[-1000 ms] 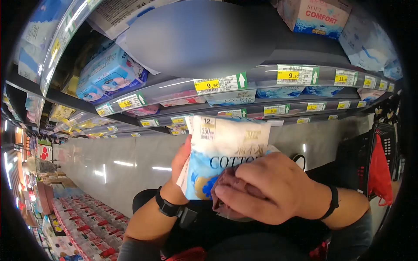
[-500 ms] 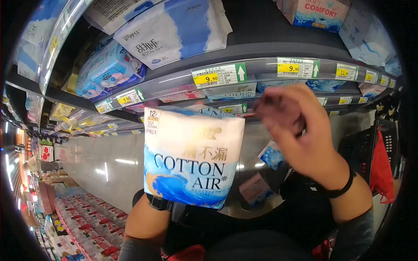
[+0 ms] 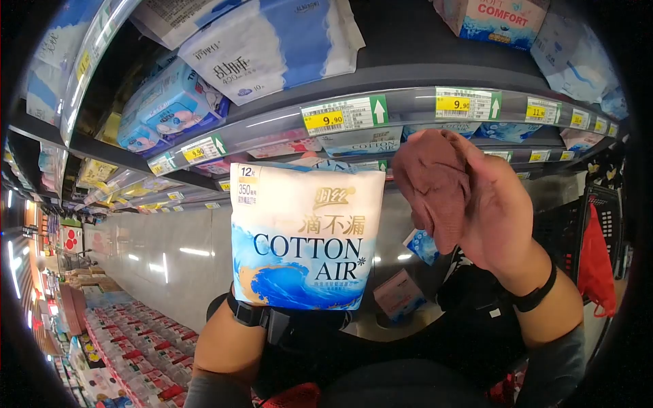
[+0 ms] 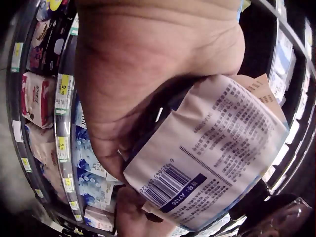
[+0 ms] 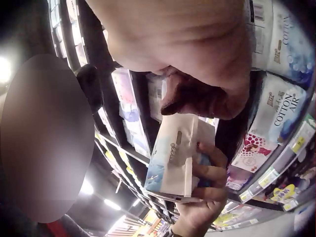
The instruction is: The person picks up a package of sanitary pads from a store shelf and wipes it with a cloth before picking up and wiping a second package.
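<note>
A white and blue Cotton Air pad pack (image 3: 309, 234) is held up with its printed front toward the head camera. My left hand (image 5: 205, 197) grips the pack from behind, its fingers wrapped round one side in the right wrist view. The pack's barcode side (image 4: 207, 153) faces the left wrist camera. To the right of the pack, my right hand (image 3: 500, 211) holds a crumpled brown cloth (image 3: 435, 190) between thumb and fingers, apart from the pack. The cloth hangs down in soft folds.
Shelves ahead carry a white and blue pad pack (image 3: 272, 54), a Soft Comfort pack (image 3: 503, 24) and price labels (image 3: 343, 115). Low down lie a pink and blue pack (image 3: 398, 296) and a blue pack (image 3: 423, 246). A black basket (image 3: 568, 238) with red cloth stands at right.
My right hand has moved from the pack's front to its right, carrying the brown cloth. The pack shifted left and its whole front now shows. Over the last half second both hands moved little.
</note>
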### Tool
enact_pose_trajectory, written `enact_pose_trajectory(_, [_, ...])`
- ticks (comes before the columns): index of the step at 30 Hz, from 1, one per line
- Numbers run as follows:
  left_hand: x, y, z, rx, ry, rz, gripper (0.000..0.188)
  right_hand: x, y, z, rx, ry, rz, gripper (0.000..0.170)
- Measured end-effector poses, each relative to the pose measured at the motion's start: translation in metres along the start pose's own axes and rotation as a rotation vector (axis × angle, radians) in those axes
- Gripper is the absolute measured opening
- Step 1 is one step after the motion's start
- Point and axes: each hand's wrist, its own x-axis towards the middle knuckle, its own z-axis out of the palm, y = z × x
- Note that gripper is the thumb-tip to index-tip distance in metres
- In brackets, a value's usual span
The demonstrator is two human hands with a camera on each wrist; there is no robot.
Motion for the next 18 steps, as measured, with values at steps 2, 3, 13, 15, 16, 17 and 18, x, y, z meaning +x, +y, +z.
enact_pose_trajectory(2, [0.001, 0.0, 0.002, 0.007, 0.001, -0.006, 0.081, -0.001, -0.004, 0.005, 0.075, 0.01, 0.048, 0.064])
enact_pose_trajectory(3, [0.001, -0.001, 0.003, 0.012, 0.001, -0.009, 0.081, -0.003, -0.007, 0.008, 0.091, 0.011, 0.074, 0.064])
enact_pose_trajectory(13, [0.004, -0.003, 0.008, 0.058, 0.035, -0.027, 0.08, -0.005, -0.007, -0.005, 0.084, -0.161, -0.006, 0.062])
enact_pose_trajectory(15, [0.003, -0.005, 0.01, 0.078, 0.059, -0.029, 0.08, -0.006, -0.01, -0.003, -0.004, -0.159, -0.05, 0.063])
enact_pose_trajectory(16, [0.002, -0.004, 0.011, 0.096, 0.074, -0.028, 0.08, -0.007, -0.009, -0.002, -0.038, -0.148, -0.088, 0.064])
enact_pose_trajectory(17, [0.002, -0.004, 0.012, 0.109, 0.092, -0.032, 0.08, -0.007, -0.009, 0.0, -0.072, -0.135, -0.126, 0.064])
enact_pose_trajectory(18, [0.002, -0.005, 0.012, 0.115, 0.094, -0.041, 0.08, -0.008, -0.006, 0.005, -0.101, -0.094, -0.181, 0.064])
